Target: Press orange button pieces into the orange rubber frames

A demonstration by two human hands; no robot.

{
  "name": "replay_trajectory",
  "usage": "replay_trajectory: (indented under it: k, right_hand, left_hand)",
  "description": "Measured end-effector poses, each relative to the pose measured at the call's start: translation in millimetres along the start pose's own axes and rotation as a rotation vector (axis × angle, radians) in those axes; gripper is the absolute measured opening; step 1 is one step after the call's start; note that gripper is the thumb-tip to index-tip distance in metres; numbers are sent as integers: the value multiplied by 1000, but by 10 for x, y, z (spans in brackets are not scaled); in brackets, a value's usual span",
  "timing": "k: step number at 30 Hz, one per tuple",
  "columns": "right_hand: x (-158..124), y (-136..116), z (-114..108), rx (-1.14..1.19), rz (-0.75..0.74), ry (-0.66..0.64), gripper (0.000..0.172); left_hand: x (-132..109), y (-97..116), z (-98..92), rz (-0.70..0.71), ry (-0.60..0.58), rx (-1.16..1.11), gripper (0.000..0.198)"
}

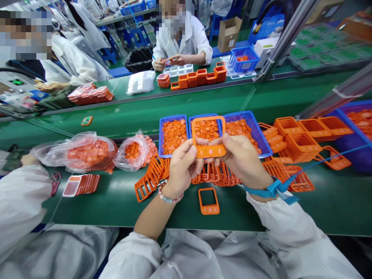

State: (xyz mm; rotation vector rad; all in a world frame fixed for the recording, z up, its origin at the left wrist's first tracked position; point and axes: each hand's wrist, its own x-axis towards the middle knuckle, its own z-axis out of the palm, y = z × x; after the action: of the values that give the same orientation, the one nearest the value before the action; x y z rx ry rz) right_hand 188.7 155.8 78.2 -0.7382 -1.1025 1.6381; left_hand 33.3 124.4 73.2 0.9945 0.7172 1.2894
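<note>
Head view, clock centred on my hands, 12 o'clock pointing away from me.

My left hand (181,168) and right hand (242,161) both grip a single orange plastic frame (209,152) by its lower bar. Both hands are closed on it, thumbs on the near face, and the frame sits at the centre of the view, above the green conveyor belt (174,217).

At 12 o'clock, three blue trays (160,135) of small orange parts (174,135) stand side by side behind the frame. At 9 o'clock lie clear plastic bags (87,153) of orange parts. Loose orange frames (154,178) lie just below my hands. At 3 o'clock stand stacked orange frames (299,139). At 6 o'clock, a separate orange frame (208,210) lies flat on the belt.

My left wrist wears a beaded bracelet (170,195), my right a blue wrist strap (271,190). Across the belt at 12 o'clock, a co-worker's hands (171,60) hold a small orange part.
</note>
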Motion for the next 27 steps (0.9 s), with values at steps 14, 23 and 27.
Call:
replay_trajectory:
  k: [14,23,27]
  right_hand:
    - [-40,-20,52,-333,-94,198,31]
    - [-42,69,49,-529,-197,247,19]
    - [-77,98,87,-688,-296,325,22]
  left_hand:
    - [19,-43,29,33,117,331,35]
    - [-5,-163,2,312,324,820,27]
    - [2,-146,1,301,338,783,31]
